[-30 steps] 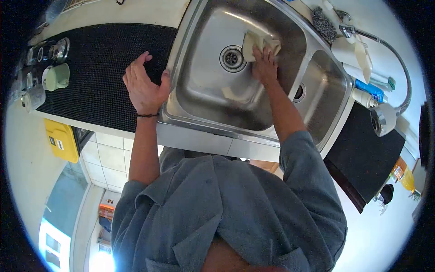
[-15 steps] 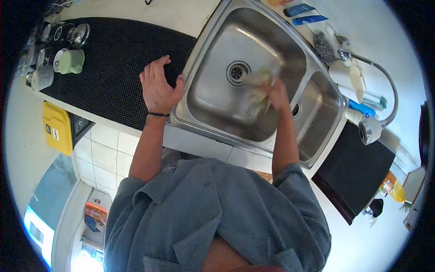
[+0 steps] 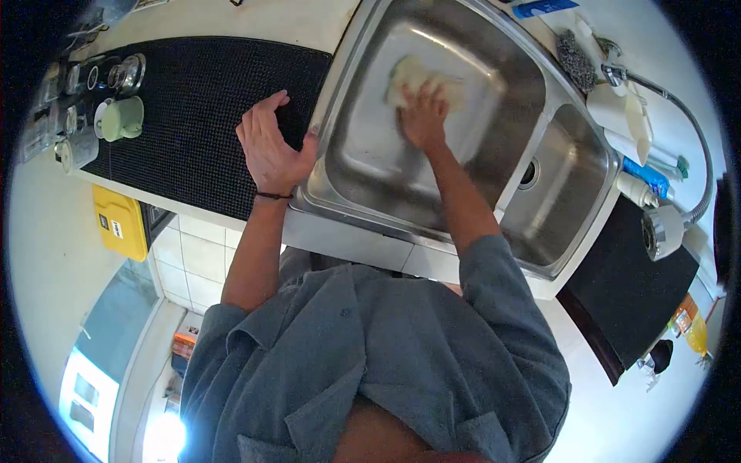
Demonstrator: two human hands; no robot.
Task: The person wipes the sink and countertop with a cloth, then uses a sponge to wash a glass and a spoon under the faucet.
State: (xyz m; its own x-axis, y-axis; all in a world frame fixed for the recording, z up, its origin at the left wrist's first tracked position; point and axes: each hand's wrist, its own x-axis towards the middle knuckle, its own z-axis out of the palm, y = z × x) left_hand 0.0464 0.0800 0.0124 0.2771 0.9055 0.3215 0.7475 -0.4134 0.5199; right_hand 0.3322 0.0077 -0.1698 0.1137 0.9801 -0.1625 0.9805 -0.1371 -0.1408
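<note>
My right hand [image 3: 424, 119] presses a pale, yellowish cloth [image 3: 421, 76] flat on the floor of the large steel sink basin [image 3: 370, 150]. Its fingers are spread over the cloth, which covers the spot around the drain. My left hand [image 3: 274, 150] rests near the sink's left rim, at the edge of the black ribbed mat [image 3: 201, 116], with thumb and fingers apart and nothing in it.
Glass jars [image 3: 127, 73] and a green mug [image 3: 123, 118] stand at the mat's left end. Right of the large basin lie a smaller basin [image 3: 559, 170], a hose tap head [image 3: 662, 231], a blue bottle [image 3: 644, 176] and a scouring pad [image 3: 575, 62].
My right hand has moved up and left in the basin with the cloth, which is now spread flatter and hides the drain. My left hand stays in about the same place.
</note>
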